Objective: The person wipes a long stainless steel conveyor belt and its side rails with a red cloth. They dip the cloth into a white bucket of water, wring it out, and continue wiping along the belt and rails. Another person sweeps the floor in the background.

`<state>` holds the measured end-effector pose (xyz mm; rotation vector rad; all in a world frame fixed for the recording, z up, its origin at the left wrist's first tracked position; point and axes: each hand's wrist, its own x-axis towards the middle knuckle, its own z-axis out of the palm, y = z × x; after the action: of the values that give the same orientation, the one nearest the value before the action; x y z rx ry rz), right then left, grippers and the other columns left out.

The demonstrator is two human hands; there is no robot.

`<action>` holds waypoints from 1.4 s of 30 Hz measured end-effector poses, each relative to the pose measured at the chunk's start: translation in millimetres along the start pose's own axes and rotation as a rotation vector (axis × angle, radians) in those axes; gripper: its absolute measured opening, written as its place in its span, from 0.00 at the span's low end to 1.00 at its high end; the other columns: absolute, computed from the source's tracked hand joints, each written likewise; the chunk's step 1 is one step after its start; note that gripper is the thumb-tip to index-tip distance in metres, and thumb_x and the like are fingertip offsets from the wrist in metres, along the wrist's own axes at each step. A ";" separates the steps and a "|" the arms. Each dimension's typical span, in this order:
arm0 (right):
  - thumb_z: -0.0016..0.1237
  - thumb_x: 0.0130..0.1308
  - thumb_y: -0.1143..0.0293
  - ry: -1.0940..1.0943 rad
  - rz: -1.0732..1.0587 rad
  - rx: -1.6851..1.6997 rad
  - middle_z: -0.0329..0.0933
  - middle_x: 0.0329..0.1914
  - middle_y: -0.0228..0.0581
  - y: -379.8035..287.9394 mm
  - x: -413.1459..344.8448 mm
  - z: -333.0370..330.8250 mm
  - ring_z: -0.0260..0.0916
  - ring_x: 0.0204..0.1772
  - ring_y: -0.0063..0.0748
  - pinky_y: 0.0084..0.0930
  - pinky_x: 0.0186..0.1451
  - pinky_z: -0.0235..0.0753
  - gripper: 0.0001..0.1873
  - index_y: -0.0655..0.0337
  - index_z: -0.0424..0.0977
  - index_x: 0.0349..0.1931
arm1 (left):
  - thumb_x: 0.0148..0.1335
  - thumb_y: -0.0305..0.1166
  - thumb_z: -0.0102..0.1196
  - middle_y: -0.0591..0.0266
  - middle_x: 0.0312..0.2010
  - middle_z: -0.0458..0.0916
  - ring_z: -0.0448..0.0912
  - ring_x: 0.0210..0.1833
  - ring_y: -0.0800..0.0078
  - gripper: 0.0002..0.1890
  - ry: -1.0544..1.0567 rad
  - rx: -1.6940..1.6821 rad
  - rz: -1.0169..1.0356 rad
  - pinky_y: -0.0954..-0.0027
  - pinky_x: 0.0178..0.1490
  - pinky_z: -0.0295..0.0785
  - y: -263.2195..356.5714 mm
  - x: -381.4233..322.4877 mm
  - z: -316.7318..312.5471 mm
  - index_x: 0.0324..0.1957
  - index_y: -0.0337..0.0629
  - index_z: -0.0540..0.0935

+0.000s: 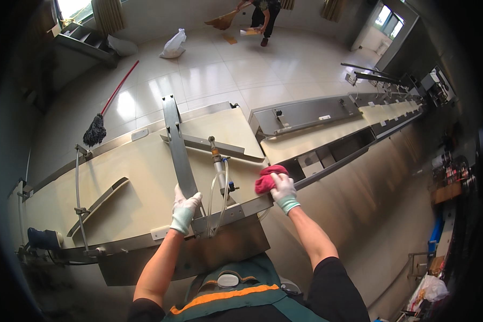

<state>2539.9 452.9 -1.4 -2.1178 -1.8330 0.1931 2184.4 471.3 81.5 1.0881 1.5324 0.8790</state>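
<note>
My right hand point(283, 187), in a white glove with a green cuff, is closed on a red cloth point(269, 179). The cloth rests at the right end of a cream conveyor belt point(145, 197), by the gap to a second belt point(314, 141). My left hand point(185, 207), gloved the same way, grips the near end of a metal crossbar point(179, 153) that spans the belt. Between my hands stands a pneumatic cylinder point(219, 171) with clear hoses. Behind it, an angled metal guide plate point(217, 147) lies across the belt.
A curved guide point(98, 209) on a rod frame point(79, 197) stands at left, near a dark motor point(44, 238). Beyond the conveyor are a red-handled mop point(94, 131), a white sack point(173, 45) and a person point(263, 16) holding a broom point(222, 21). Boxes and bags point(430, 287) line the far right.
</note>
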 end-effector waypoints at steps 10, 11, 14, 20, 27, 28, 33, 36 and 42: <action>0.54 0.60 0.54 -0.171 -0.632 0.178 0.65 0.63 0.54 16.6 159.8 -46.4 0.63 0.63 0.58 0.46 0.68 0.62 0.32 0.62 0.66 0.61 | 0.47 0.34 0.68 0.51 0.42 0.81 0.80 0.45 0.59 0.35 0.207 0.165 0.022 0.60 0.51 0.75 -9.5 -6.6 16.0 0.57 0.41 0.65; 0.54 0.58 0.53 -0.241 -0.950 0.072 0.63 0.65 0.55 16.7 171.8 -40.6 0.60 0.66 0.61 0.50 0.70 0.60 0.32 0.61 0.67 0.60 | 0.47 0.36 0.68 0.50 0.41 0.81 0.80 0.45 0.57 0.34 0.214 0.149 0.079 0.59 0.51 0.75 -6.7 -9.8 17.1 0.56 0.41 0.66; 0.56 0.55 0.54 -0.397 -1.357 0.091 0.63 0.65 0.51 15.2 206.5 -18.8 0.60 0.67 0.61 0.56 0.69 0.61 0.31 0.57 0.69 0.59 | 0.48 0.37 0.68 0.45 0.37 0.80 0.80 0.41 0.53 0.31 0.324 0.469 -0.112 0.58 0.48 0.75 9.5 -18.9 21.5 0.51 0.38 0.67; 0.58 0.51 0.60 -0.612 -1.572 0.355 0.67 0.63 0.46 2.8 254.8 4.0 0.66 0.63 0.52 0.46 0.60 0.72 0.30 0.57 0.71 0.57 | 0.48 0.39 0.68 0.42 0.37 0.81 0.82 0.41 0.51 0.32 0.346 0.463 -0.206 0.56 0.47 0.76 34.2 -24.6 28.3 0.52 0.37 0.68; 0.56 0.49 0.61 -0.639 -1.800 0.238 0.71 0.57 0.43 -38.3 285.3 39.1 0.72 0.46 0.45 0.40 0.41 0.77 0.20 0.54 0.78 0.45 | 0.47 0.40 0.68 0.44 0.33 0.83 0.82 0.36 0.46 0.35 0.337 0.496 -0.275 0.56 0.41 0.77 32.7 -21.2 28.4 0.54 0.37 0.67; 0.56 0.49 0.61 -0.712 -1.818 0.297 0.71 0.56 0.43 -39.7 290.7 39.8 0.72 0.45 0.45 0.39 0.41 0.78 0.20 0.54 0.78 0.44 | 0.47 0.40 0.68 0.44 0.33 0.83 0.82 0.37 0.46 0.35 0.350 0.486 -0.237 0.56 0.41 0.77 33.0 -20.3 28.2 0.54 0.37 0.67; 0.54 0.54 0.63 -1.222 -1.631 0.135 0.73 0.52 0.42 -24.9 309.5 6.3 0.72 0.43 0.45 0.39 0.42 0.78 0.13 0.54 0.78 0.40 | 0.47 0.43 0.67 0.43 0.32 0.83 0.82 0.36 0.44 0.35 0.361 0.537 -0.245 0.54 0.40 0.78 35.5 -20.2 28.8 0.54 0.37 0.67; 0.47 0.59 0.63 -1.877 -1.362 -0.175 0.76 0.44 0.45 -11.4 324.0 -36.5 0.75 0.47 0.48 0.39 0.50 0.75 0.12 0.52 0.81 0.40 | 0.45 0.41 0.69 0.42 0.36 0.82 0.82 0.38 0.44 0.38 0.324 0.536 -0.332 0.56 0.42 0.78 37.0 -17.5 27.3 0.56 0.35 0.66; 0.52 0.61 0.61 -1.174 -0.846 0.371 0.73 0.51 0.53 -22.8 340.3 -56.5 0.72 0.52 0.55 0.40 0.55 0.74 0.21 0.61 0.75 0.52 | 0.46 0.37 0.68 0.45 0.33 0.81 0.81 0.37 0.46 0.33 0.357 0.472 -0.320 0.57 0.41 0.77 38.6 -11.0 29.0 0.51 0.35 0.67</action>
<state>2591.4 780.1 97.6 -0.7696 -2.7505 1.6174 2221.4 473.6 114.3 0.9992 2.2189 0.5154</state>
